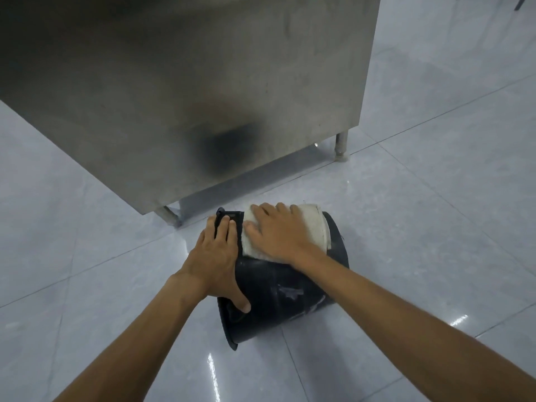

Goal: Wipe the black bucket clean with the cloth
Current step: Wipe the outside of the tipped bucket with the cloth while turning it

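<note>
The black bucket (278, 297) lies on its side on the tiled floor, its open rim pointing left and towards me. White smears mark its side wall. My left hand (216, 256) grips the rim, fingers over the top edge and thumb on the outer wall. My right hand (278, 230) presses flat on a folded white cloth (314, 227) that rests on the upper side of the bucket. The inside of the bucket is hidden.
A stainless steel cabinet (185, 91) on short legs (341, 146) stands directly behind the bucket, with a dark smudge on its panel. Glossy grey floor tiles (435, 198) spread to the right and left.
</note>
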Available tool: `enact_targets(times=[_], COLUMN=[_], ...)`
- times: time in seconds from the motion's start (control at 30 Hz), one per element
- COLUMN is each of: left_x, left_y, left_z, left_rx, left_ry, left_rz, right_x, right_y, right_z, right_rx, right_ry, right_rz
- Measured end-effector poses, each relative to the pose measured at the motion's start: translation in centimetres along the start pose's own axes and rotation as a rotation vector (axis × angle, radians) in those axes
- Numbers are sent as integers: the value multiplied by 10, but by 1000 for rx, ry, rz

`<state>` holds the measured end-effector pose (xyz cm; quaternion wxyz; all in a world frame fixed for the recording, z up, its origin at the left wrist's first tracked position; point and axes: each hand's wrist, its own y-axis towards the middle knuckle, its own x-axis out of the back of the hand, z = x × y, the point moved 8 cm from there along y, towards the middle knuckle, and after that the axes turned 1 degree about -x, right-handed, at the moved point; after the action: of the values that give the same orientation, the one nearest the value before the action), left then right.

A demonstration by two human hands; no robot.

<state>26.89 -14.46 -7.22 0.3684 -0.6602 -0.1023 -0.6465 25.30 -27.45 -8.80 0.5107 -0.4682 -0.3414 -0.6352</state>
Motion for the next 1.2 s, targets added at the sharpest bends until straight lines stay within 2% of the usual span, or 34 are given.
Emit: enact_targets(times=[0.1, 0.2, 0.27, 0.4, 0.53, 0.63, 0.83, 0.9, 1.0, 1.13, 1.2], left_x=[4, 5, 3, 9, 12, 12, 7, 2, 2, 4, 4], left_y=[2, -1, -6, -15, -18, -16, -13, -19, -24, -27, -28], left_z=[-2, -2, -5, -17, -21, -17, -12, -15, -19, -22, -22], left_rx=[-6, 20, 27, -35, -11, 48, 65, 44, 43, 80, 113], left_ry=[38, 18, 30, 143, 150, 102, 102, 112, 113, 56, 27], left_rz=[-14, 6, 14, -28, -39, -8, 39, 19, -1, -3, 5], right_x=[-15, -47, -56, -23, 5, 3, -48, -42, -14, 4, 4], right_y=[-67, -142, -161, -100, -23, -33, -160, -147, -92, -17, -13], right_z=[10, 20, 18, 7, 4, 7, 10, 0, -14, -40, -41], right_rx=[30, 83, 106, 8, 9, 43, 119, 101, -26, -145, -147], right_ry=[8, 90, 76, 30, 53, 4, 81, 45, -30, 44, 26], right_rz=[-189, -263, -283, -243, -50, -74, -196, -206, -185, 44, 63])
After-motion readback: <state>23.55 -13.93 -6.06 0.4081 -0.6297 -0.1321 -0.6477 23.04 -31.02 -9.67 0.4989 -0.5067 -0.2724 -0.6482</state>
